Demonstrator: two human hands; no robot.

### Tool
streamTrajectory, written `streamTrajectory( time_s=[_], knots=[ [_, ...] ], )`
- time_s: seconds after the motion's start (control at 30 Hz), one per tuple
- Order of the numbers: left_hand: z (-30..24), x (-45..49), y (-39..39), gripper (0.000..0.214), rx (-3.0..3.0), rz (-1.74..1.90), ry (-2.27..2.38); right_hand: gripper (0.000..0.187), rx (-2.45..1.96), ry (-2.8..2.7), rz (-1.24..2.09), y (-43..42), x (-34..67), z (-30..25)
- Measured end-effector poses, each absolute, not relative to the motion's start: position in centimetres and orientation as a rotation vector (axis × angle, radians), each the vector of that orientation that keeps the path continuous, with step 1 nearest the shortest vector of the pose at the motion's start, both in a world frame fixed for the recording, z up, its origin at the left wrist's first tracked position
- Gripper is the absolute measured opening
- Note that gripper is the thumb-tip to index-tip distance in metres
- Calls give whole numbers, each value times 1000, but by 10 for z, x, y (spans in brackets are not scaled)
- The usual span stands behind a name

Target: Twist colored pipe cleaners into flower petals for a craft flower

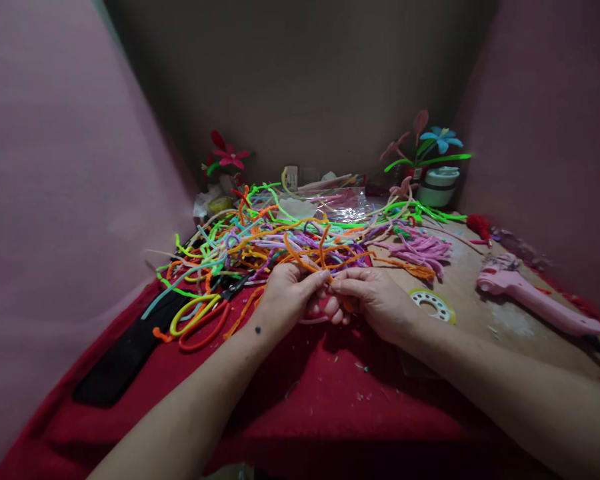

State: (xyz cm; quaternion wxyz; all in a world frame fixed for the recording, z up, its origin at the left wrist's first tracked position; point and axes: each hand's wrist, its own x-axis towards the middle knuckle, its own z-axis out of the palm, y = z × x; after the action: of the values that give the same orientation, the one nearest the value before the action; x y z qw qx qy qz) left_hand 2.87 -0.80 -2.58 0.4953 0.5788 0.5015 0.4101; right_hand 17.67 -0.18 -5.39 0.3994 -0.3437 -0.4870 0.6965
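My left hand [289, 292] and my right hand [371, 299] meet at the middle of the red cloth [300, 400], fingertips pinched together on an orange pipe cleaner [314, 259] that loops up from between them. Just beyond the hands lies a big tangled heap of pipe cleaners [260, 240] in green, orange, purple, pink and yellow. Scissors with orange and yellow handles [200, 319] lie to the left of my left hand. A small tape roll [433, 304] rests by my right wrist.
A pink glue gun [535, 300] lies on the brown board at right, its cord trailing off. Finished pipe-cleaner flowers [430, 143] and a white jar [437, 185] stand at the back right; a red flower [230, 157] at back left. Pink walls close in both sides.
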Motion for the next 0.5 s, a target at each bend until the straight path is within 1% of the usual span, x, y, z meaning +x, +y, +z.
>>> streamTrajectory(
  time_s=[0.13,0.23,0.33,0.5],
  knots=[
    [-32,24,-7,11,1789,1204,1269,9,-864,-1171,1807,-1,178,-50],
    [-34,17,-3,12,2233,1273,1187,9,-863,-1175,1815,0,179,-49],
    [-34,10,3,16,2554,1211,1119,10,-857,-1199,1829,0,180,-49],
    [-29,3,7,18,2848,1064,1012,10,-798,-1244,1866,1,181,-52]
  ],
)
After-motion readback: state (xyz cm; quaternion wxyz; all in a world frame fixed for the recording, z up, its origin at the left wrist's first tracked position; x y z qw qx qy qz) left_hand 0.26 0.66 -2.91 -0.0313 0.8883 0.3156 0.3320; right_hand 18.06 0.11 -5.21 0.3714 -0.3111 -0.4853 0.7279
